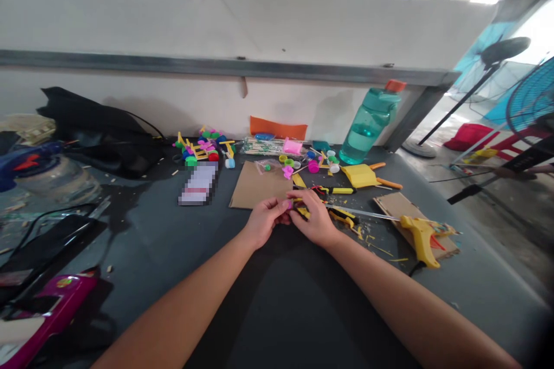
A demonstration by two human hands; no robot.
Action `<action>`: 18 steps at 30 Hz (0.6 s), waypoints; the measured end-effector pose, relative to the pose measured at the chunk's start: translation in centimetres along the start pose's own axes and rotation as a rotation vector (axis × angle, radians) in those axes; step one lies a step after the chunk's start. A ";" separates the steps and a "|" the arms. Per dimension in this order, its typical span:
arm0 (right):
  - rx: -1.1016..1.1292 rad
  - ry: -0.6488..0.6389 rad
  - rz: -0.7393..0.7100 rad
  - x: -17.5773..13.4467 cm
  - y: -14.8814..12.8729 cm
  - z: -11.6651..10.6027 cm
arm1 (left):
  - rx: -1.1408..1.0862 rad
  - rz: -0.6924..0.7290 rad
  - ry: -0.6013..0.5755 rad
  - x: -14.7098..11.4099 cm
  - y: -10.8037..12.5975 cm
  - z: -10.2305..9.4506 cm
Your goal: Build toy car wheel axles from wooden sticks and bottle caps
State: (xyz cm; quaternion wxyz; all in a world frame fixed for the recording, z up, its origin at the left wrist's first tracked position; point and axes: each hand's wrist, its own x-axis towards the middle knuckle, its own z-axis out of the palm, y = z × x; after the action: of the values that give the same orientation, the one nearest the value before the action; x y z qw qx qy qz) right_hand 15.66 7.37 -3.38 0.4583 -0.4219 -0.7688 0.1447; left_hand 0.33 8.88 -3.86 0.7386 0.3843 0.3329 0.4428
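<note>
My left hand pinches a small purple piece, too small and too covered by fingers to name. Close beside it, my right hand bends its fingers toward the same spot; what they grip is hidden. Both hands are above the dark table, at the near edge of a cardboard sheet. Just right of them lie yellow-and-black hand tools and yellow scraps. A pink flower-shaped piece rests on the cardboard beyond my fingers.
A yellow glue gun sits on cardboard at right. Behind are colourful caps, a teal bottle and orange-handled scissors. Left are a phone, a colourful pile and a black bag. A white partition stands behind.
</note>
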 end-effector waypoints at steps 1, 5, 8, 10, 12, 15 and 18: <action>-0.020 -0.012 -0.025 0.0 -0.1 0.0 | 0.004 0.002 -0.012 0.0 0.0 0.0; -0.042 -0.003 -0.076 0.2 0.1 -0.1 | -0.003 -0.006 -0.039 0.1 0.0 -0.2; -0.044 0.004 -0.096 0.3 0.3 -0.2 | -0.024 -0.002 -0.056 0.1 0.0 -0.2; -0.044 -0.001 -0.109 0.4 0.3 -0.2 | -0.033 0.002 -0.063 0.1 0.0 -0.1; -0.038 -0.011 -0.127 0.4 0.1 -0.2 | -0.035 0.003 -0.057 0.1 -0.1 -0.1; -0.032 -0.021 -0.139 0.2 -0.1 -0.1 | -0.015 0.015 -0.026 0.1 -0.2 -0.1; -0.035 -0.007 -0.133 0.2 -0.2 0.0 | 0.025 0.023 -0.016 0.0 -0.4 -0.1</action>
State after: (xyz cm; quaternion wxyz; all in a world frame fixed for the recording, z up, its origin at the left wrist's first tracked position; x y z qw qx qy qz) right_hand 15.52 7.38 -3.16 0.4570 -0.3774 -0.7990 0.1021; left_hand 0.44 8.80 -4.23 0.7311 0.4007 0.3280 0.4442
